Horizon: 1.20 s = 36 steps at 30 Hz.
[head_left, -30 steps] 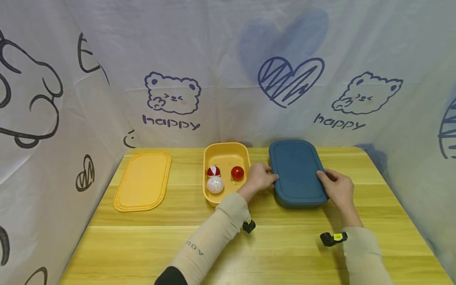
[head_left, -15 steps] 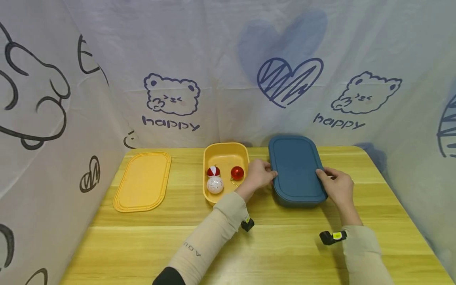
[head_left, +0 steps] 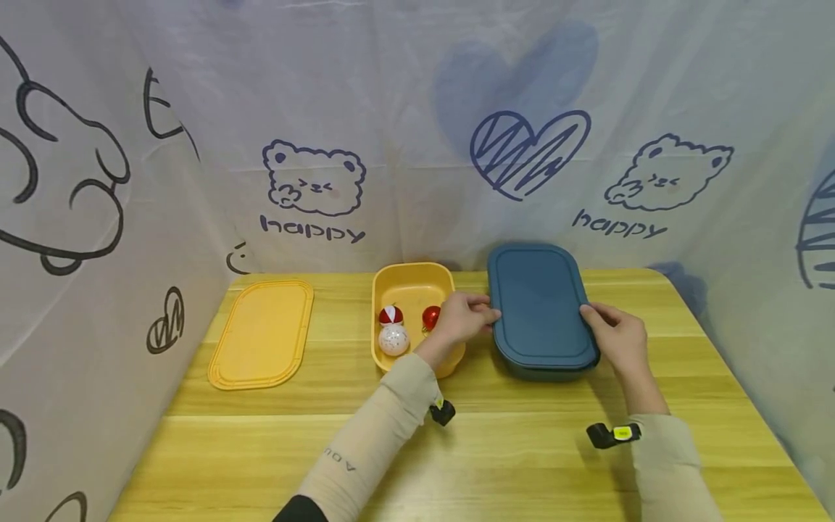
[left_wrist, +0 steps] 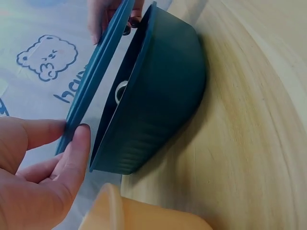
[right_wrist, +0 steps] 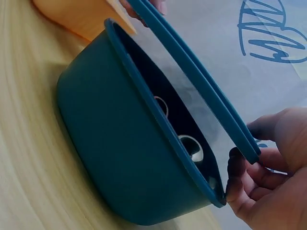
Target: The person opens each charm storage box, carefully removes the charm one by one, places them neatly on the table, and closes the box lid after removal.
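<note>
You are holding the blue lid [head_left: 538, 304] right of the middle of the head view, and it is hanging just over the blue box [right_wrist: 129, 139] with a gap between them. Your left hand [head_left: 462, 317] is pinching the lid's left edge, and your right hand [head_left: 620, 341] is pinching its right edge. In the right wrist view, a shiny round thing [right_wrist: 193, 148] is showing inside the blue box. Near the middle of the head view, the yellow box [head_left: 414, 279] is holding a red ball [head_left: 430, 317], a red-and-white ball [head_left: 391, 315] and a white speckled ball [head_left: 394, 339]. A yellow lid [head_left: 263, 333] is lying flat on the worktop [head_left: 274, 449] at the left.
</note>
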Available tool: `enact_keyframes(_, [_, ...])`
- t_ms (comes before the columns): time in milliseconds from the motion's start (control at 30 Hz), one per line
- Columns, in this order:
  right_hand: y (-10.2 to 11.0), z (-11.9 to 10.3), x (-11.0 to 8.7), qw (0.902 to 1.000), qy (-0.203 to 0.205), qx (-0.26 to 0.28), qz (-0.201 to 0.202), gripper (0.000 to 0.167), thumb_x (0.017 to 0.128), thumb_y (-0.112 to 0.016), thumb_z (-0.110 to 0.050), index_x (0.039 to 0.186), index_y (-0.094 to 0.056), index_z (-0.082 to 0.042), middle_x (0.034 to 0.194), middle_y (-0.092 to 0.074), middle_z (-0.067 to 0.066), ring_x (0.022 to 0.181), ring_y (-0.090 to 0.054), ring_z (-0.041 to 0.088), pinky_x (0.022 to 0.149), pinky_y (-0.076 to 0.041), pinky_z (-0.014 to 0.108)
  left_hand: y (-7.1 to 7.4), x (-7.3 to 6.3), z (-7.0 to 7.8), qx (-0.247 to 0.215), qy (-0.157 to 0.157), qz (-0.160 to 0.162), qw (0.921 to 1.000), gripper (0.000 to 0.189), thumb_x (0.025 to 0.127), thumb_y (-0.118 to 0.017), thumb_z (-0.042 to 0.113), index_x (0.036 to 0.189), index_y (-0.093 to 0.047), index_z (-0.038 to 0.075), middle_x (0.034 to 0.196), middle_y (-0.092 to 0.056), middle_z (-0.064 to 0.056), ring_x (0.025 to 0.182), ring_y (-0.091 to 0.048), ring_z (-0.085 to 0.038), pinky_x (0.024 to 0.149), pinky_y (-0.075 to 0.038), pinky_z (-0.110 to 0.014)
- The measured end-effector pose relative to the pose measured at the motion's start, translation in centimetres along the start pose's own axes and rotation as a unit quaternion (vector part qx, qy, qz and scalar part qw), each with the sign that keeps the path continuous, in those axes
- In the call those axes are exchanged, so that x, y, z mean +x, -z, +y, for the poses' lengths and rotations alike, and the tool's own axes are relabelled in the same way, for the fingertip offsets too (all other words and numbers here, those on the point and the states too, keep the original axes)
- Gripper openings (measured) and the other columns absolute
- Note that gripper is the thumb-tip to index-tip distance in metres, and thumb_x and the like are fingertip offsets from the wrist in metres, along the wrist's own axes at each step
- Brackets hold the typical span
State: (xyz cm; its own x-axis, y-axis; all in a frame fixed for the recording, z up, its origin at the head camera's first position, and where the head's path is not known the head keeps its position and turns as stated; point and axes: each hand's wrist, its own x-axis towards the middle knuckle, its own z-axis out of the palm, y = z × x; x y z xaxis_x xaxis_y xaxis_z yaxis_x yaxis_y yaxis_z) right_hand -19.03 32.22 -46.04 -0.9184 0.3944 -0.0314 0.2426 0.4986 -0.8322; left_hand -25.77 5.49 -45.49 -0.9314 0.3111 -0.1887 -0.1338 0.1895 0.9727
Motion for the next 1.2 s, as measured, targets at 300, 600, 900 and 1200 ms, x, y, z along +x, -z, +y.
enact_keyframes(300, [-0.3,-0.3,0.0,0.9967,-0.027,0.068,-0.035,0.065,0.104,-0.061,-0.052,0.149,-0.06,-0.005,0.15,-0.06,0.019,0.115,-0.066,0.01,0.08,-0.05,0.006,1.2,0.0,-0.5,-0.071,0.015,0.0,0.9974,0.041,0.095,-0.078,0.006,0.133,-0.07,-0.003,0.113,-0.079,-0.021,0.075,-0.076,-0.024,0.092,-0.063,-0.045])
enact_keyframes(600, [-0.9,-1.0,0.2,0.9805,-0.053,0.18,-0.06,0.069,0.101,-0.07,-0.045,0.151,-0.056,0.0,0.102,-0.064,-0.021,0.087,-0.066,-0.006,0.077,-0.057,0.012,2.8,-0.5,-0.5,-0.103,0.011,-0.003,0.9946,0.039,0.096,-0.075,0.003,0.134,-0.068,-0.005,0.118,-0.076,-0.025,0.065,-0.071,-0.012,0.093,-0.063,-0.047])
enact_keyframes(900, [-1.9,-1.9,-0.2,0.9672,-0.044,0.24,-0.071,0.066,0.1,-0.073,-0.037,0.15,-0.056,0.004,0.095,-0.067,-0.019,0.083,-0.067,-0.002,0.075,-0.058,0.014,4.3,-1.1,-0.7,-0.087,0.019,0.009,0.996,0.039,0.096,-0.077,0.009,0.134,-0.07,0.0,0.117,-0.078,-0.021,0.07,-0.072,-0.012,0.093,-0.063,-0.041])
enact_keyframes(1200, [-2.8,-2.6,-0.7,0.9492,-0.039,0.299,-0.091,0.036,0.097,-0.078,-0.031,0.126,-0.072,-0.01,0.09,-0.071,-0.014,0.079,-0.067,0.002,0.072,-0.058,0.016,5.7,-2.1,-0.9,-0.063,0.031,0.026,0.9972,0.041,0.097,-0.077,0.013,0.136,-0.07,0.004,0.112,-0.079,-0.014,0.071,-0.073,-0.012,0.103,-0.058,-0.052])
